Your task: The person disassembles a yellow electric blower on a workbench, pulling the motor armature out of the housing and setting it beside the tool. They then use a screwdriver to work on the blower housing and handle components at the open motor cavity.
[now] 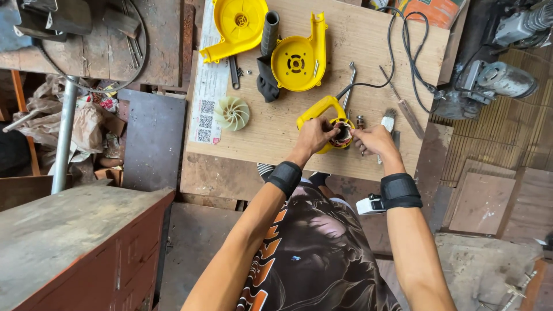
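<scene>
A yellow motor housing with a handle (pixel 320 109) lies on a plywood board (pixel 368 52), its copper windings and open end facing me. My left hand (pixel 314 137) grips the housing's left side. The fingertips of my right hand (pixel 373 140) pinch at the housing's right rim, beside the windings. Both wrists wear black straps. A black cord (pixel 403 55) runs from the housing toward the far right.
Two yellow casing halves (pixel 239 26) (pixel 298 57), a black nozzle (pixel 269 31), a pale fan wheel (pixel 232 113), a wrench (pixel 349 80), a brush (pixel 388 121) and a screwdriver (pixel 403 106) lie on the board. Electric motors (pixel 501 80) sit right; a wooden cabinet (pixel 75 242) stands left.
</scene>
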